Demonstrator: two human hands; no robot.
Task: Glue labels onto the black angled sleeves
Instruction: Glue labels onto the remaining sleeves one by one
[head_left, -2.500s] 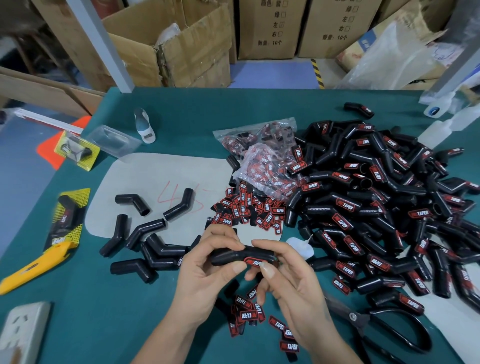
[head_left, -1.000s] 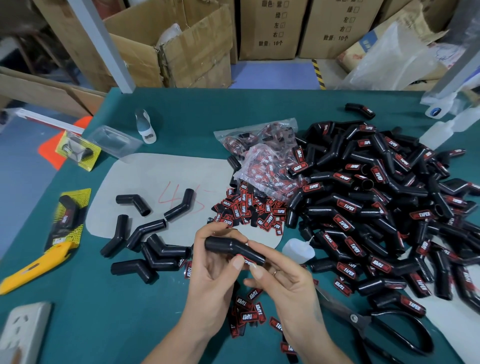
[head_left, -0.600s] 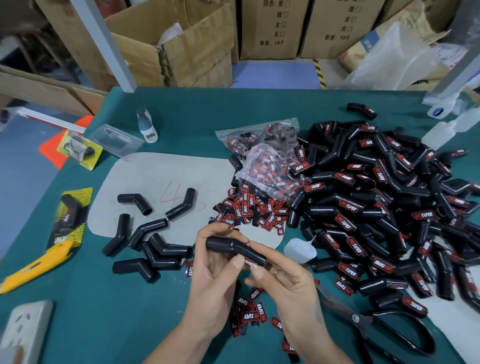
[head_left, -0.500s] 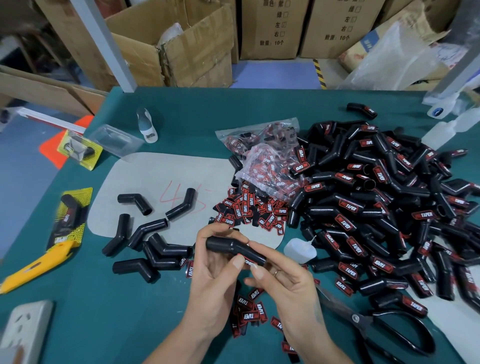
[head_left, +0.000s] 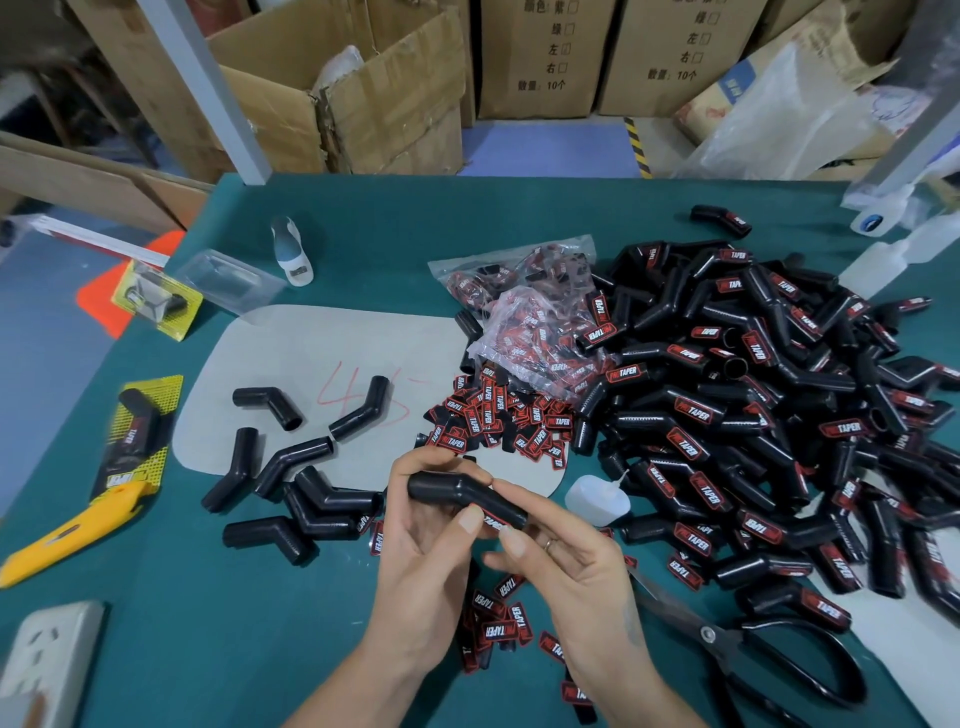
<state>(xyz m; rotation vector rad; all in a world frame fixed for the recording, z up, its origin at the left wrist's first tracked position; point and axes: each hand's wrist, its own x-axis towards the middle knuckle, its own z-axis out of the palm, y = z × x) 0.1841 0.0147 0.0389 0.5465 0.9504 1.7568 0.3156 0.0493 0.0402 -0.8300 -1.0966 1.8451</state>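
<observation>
The left hand (head_left: 426, 540) grips the black angled sleeve (head_left: 465, 498) at center frame, steadying it. The right hand (head_left: 566, 561) pinches its label (head_left: 493, 521), likely seating the glue.

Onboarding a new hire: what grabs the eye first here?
The big heap of labelled black sleeves filling the right side of the green table. Then the hands at bottom centre: the left hand and right hand hold one angled sleeve between them. Red-and-black labels lie scattered just beyond, with unlabelled sleeves to the left.
</observation>
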